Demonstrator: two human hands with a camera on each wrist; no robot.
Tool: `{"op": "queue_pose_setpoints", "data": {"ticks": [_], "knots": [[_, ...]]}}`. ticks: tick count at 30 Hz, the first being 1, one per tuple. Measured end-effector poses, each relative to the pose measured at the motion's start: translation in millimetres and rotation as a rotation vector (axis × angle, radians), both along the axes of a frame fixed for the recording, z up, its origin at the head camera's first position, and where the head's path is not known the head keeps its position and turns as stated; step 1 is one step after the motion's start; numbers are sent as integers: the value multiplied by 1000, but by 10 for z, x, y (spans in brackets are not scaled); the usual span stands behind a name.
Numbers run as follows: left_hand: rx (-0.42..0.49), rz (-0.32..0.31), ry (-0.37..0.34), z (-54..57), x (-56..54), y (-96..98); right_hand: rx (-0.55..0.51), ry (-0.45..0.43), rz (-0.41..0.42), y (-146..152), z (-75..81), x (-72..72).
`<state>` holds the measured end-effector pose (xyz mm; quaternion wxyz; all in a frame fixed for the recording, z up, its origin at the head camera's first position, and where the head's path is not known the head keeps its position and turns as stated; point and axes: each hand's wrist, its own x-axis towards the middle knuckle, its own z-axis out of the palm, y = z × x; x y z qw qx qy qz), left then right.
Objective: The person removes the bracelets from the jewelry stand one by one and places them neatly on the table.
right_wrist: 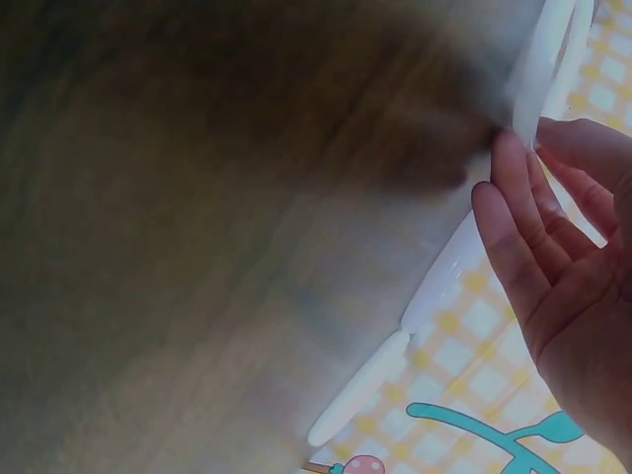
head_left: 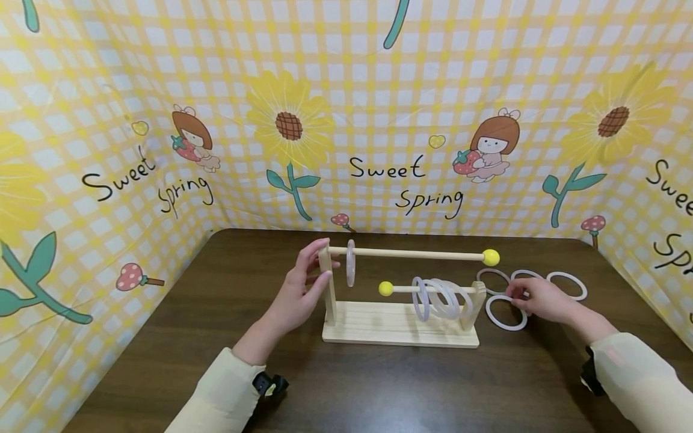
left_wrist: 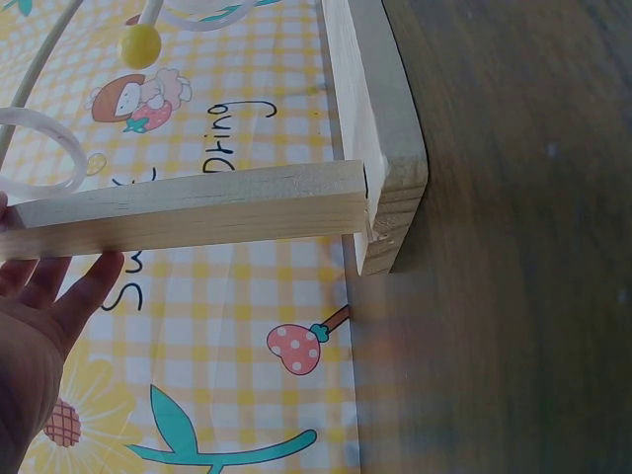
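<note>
My left hand [head_left: 296, 293] grips the left post [head_left: 331, 300] of a wooden ring stand, thumb in front and fingers behind; the left wrist view shows fingertips along the post [left_wrist: 197, 222]. One clear plastic ring [head_left: 351, 278] hangs on the upper rod [head_left: 417, 254], close to that post. Several pale rings [head_left: 420, 317] hang on the lower rod, toward the right post [head_left: 475, 307]. To the right of the stand, my right hand [head_left: 544, 299] pinches the edge of a white ring [head_left: 506, 328] between thumb and fingertips. In the right wrist view this ring [right_wrist: 538, 84] appears nearly edge-on.
Behind the right hand lie more rings: one at the left [head_left: 489, 270], one partly hidden by the hand [head_left: 525, 272], and one at the right [head_left: 583, 294]. Yellow balls cap the upper rod [head_left: 491, 257] and lower rod [head_left: 385, 288]. A patterned cloth [head_left: 379, 120] surrounds the dark table [head_left: 379, 391].
</note>
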<state>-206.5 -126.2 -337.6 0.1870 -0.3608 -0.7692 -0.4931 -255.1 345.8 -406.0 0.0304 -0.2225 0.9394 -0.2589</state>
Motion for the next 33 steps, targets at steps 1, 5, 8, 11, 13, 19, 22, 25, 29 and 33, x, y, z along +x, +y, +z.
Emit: {"op": "queue_pose_setpoints", "data": {"ticks": [1, 5, 8, 11, 13, 19, 22, 25, 29, 33], "knots": [[-1, 0, -3, 0, -1, 0, 2, 0, -3, -1, 1, -1], [-1, -5, -9, -13, -6, -3, 24, 6, -12, 3, -5, -5], [5, -10, -8, -15, -9, -4, 35, 11, -16, 16, -18, -14], [8, -11, -11, -8, -9, -2, 32, 11, -22, 24, -28, -20], [7, -10, -14, -10, -13, -3, 29, 5, -30, 22, -29, -19], [8, -1, -23, -146, -122, -37, 28, 38, -69, 33, 23, 36], [15, -5, -27, -252, -209, -65, 8, 75, -85, 29, 72, 89], [15, -12, -26, -284, -240, -79, -34, 98, -99, 20, 125, 146], [11, -12, -24, -291, -252, -88, -73, 144, -114, -4, 218, 230], [11, -10, -22, -296, -252, -92, -102, 195, -152, -70, 341, 343]]}}
